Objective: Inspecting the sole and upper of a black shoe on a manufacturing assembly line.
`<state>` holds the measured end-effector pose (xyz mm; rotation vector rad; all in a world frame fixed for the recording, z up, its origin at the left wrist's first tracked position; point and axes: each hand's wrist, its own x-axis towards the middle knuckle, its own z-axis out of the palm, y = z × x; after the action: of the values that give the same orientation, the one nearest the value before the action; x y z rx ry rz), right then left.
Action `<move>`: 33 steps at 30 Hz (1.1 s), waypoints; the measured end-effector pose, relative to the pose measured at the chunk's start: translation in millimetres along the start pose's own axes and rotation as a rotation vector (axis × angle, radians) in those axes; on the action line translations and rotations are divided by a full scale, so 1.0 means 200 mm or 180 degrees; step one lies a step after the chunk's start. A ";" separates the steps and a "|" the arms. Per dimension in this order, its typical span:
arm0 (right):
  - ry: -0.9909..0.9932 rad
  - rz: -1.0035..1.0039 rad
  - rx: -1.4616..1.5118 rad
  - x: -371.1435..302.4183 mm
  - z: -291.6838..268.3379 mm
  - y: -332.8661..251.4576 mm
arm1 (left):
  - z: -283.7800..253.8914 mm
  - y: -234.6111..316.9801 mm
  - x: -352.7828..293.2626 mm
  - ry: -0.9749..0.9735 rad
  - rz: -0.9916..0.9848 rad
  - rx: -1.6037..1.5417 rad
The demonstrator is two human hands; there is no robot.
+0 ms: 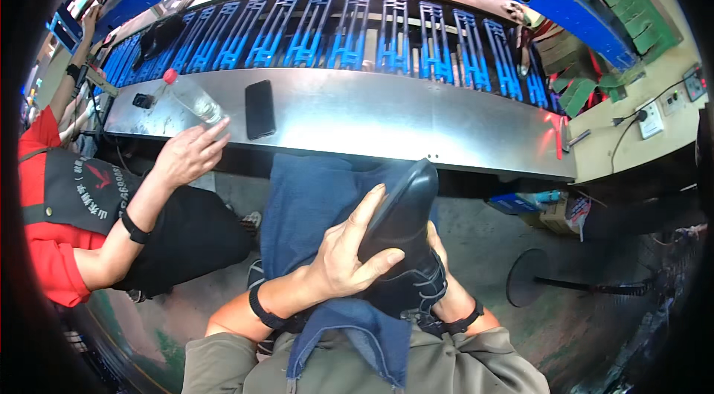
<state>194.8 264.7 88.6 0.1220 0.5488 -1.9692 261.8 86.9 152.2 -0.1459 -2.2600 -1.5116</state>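
Observation:
A black shoe [401, 219] with a smooth, narrow toe and laces rests over my lap, its toe pointing away from me toward the metal ledge. My left hand [346, 260] grips its left side, thumb across the upper and fingers along the sole edge. My right hand [440, 260] is wrapped round the right side near the laces; most of its fingers are hidden behind the shoe. Beneath lies a blue cloth [305, 204], spread over my knees.
Ahead runs a steel ledge [357, 115] before a conveyor of blue-black racks [320, 33]. A black phone [260, 110] and clear bottle [195, 100] lie on it. At left, a co-worker's hand [190, 156] is near the bottle. A black round-based stand [526, 277] stands right.

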 end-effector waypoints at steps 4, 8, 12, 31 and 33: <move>-0.0074 -0.0382 -0.1348 0.00 0.08 -0.04 | -0.03 -0.03 0.03 -0.0152 -0.0063 0.0272; 0.0056 -0.0046 -0.0794 0.01 0.08 -0.03 | -0.06 -0.07 0.07 -0.0282 -0.0057 0.0147; 0.0052 -0.0022 -0.1097 0.01 0.05 -0.02 | -0.05 -0.09 0.09 -0.0198 0.0198 0.0374; 0.0222 -0.1362 -0.3129 0.10 0.22 0.02 | -0.05 0.02 0.07 0.0980 -0.1323 -0.1094; -0.0098 -0.1374 -0.3816 0.08 0.25 0.02 | -0.13 -0.03 0.05 0.1121 -0.1566 -0.2221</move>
<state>198.2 228.6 126.9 -0.8244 1.7297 -1.7057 258.3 59.1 158.9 0.4755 -1.4748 -2.3139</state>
